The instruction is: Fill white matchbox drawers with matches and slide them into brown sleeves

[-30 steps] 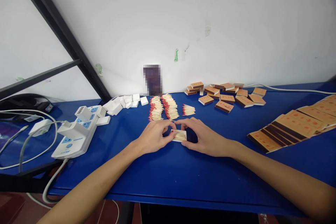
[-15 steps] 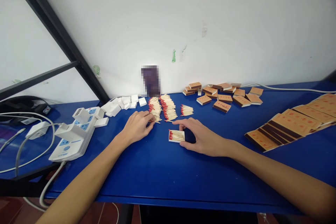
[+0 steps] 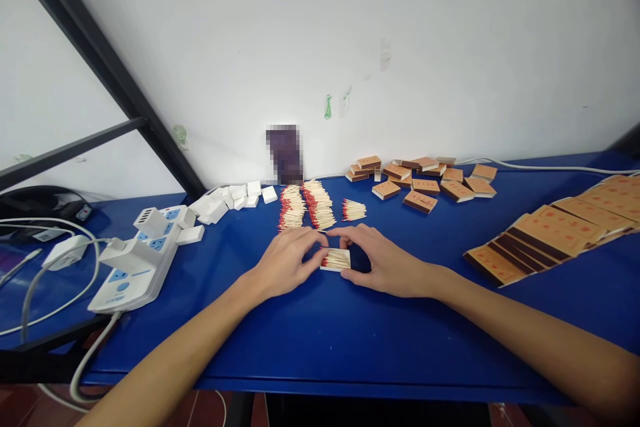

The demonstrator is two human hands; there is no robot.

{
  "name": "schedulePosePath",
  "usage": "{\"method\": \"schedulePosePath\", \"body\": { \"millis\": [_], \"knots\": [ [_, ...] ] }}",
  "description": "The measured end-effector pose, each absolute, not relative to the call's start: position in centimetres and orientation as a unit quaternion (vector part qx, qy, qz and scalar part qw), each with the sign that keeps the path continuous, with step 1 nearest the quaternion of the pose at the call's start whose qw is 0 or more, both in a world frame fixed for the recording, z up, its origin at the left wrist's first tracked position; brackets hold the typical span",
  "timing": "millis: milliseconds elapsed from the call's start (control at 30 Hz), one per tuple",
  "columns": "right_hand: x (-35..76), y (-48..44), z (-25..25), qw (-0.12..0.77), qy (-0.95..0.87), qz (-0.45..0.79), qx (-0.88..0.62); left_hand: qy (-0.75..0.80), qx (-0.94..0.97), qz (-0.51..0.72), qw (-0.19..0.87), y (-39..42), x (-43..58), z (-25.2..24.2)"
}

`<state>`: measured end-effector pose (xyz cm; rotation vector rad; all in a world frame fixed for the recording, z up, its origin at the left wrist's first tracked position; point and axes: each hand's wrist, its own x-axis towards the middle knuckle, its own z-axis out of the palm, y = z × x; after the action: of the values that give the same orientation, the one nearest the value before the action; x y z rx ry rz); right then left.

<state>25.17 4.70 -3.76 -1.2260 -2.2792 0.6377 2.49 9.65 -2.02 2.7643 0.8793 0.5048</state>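
Observation:
A small white tray with matches in it lies on the blue table between my hands. My left hand is at its left end, thumb and index finger close together over the match heads; what they pinch is too small to make out. Around the tray's right side curve the thumb and index finger of my right hand, the thumb at its near edge. Behind the hands are two long rows of red-headed matches and a smaller group to their right.
Orange matchboxes lie scattered at the back right, and a fanned row of flattened-looking boxes at the right. White trays are heaped back left beside a power strip with cables. A blurred dark object leans on the wall.
My left hand has moved right and slightly toward me, from the left match row to the tray. My right hand has stayed around the tray. The view has shifted slightly.

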Motion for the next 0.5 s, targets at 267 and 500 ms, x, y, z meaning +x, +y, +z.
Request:
{"method": "schedulePosePath", "body": {
  "millis": [267, 500],
  "knots": [
    [25.2, 4.7, -3.8, 0.237, -0.829, 0.236, -0.447, 0.347, 0.926, 0.138, -0.046, 12.0, 0.3, -1.9],
    [25.2, 4.6, -3.5, 0.230, -0.827, 0.244, -0.451, 0.364, 0.922, 0.069, -0.109, 13.5, -1.1, -1.5]
  ]
}}
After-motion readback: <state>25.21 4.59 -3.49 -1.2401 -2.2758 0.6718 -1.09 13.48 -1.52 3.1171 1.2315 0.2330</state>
